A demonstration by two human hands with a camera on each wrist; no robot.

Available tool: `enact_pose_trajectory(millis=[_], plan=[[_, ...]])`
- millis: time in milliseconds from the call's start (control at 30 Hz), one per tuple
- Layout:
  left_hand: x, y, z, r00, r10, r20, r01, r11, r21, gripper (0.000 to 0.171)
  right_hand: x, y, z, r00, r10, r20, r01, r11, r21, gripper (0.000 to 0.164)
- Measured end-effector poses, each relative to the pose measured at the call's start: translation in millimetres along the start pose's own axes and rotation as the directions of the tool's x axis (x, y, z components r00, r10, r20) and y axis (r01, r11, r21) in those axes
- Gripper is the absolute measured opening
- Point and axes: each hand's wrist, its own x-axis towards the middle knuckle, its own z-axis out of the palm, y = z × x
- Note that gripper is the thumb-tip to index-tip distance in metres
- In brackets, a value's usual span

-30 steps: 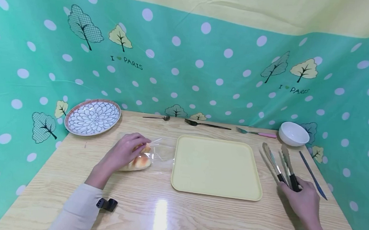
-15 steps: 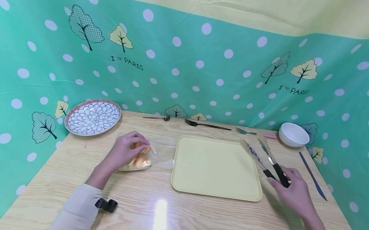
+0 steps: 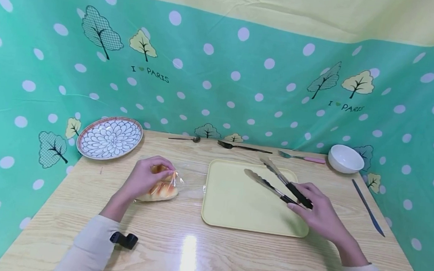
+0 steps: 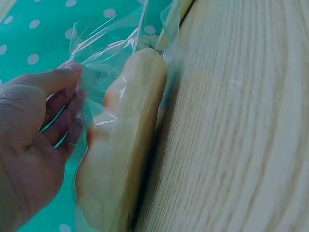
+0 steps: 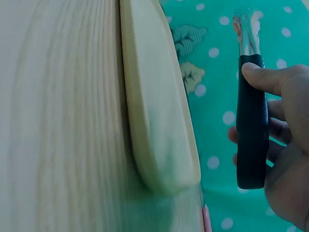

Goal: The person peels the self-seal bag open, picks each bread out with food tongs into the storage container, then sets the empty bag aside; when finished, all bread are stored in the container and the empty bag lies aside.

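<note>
My left hand (image 3: pixel 148 177) pinches the clear film of a plastic bag (image 4: pixel 96 77) between thumb and fingers, lifting it a little. Inside the bag lies bread (image 3: pixel 160 191), browned on top, resting on the table; part of it is hidden under the hand. My right hand (image 3: pixel 320 209) grips a pair of tongs (image 3: pixel 276 180) by the black handles, thumb on one arm and fingers behind the other. The metal arms of the tongs are spread apart over the pale yellow tray (image 3: pixel 234 213), pointing up and left. In the right wrist view, the thumb presses the black handle (image 5: pixel 252 125).
A patterned plate (image 3: pixel 109 137) leans at the back left. Along the back edge lie a small spoon (image 3: pixel 195 139), a black fork (image 3: pixel 244 148) and a pink-handled fork (image 3: pixel 314 160). At the right are a white bowl (image 3: pixel 345 159) and a dark knife (image 3: pixel 368 207).
My right hand has raised the tongs from the table's right side and carried them left over the tray. My left hand stays at the bag, its film now pulled up slightly.
</note>
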Motion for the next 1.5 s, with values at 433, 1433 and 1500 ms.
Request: enact_pose_trajectory(millis=[433,1433,1500], plan=[[1.6,0.5,-3.7,0.999,-0.025,0.029,0.026,0.999,-0.027,0.012,41,-23,37,0.983,-0.172,0.068,0.17,0.985,0.044,0.044],[0.1,-4.9,-11.8,0.997,0.017,0.078,-0.012,0.997,-0.07,0.009,62,-42,64,0.939,-0.315,0.138,0.328,0.941,-0.082,0.041],[0.0,-5.3,-12.4,0.996,0.024,0.081,-0.018,0.997,-0.073,0.008,63,-44,66,0.934,-0.322,0.158,0.338,0.937,-0.091,0.039]])
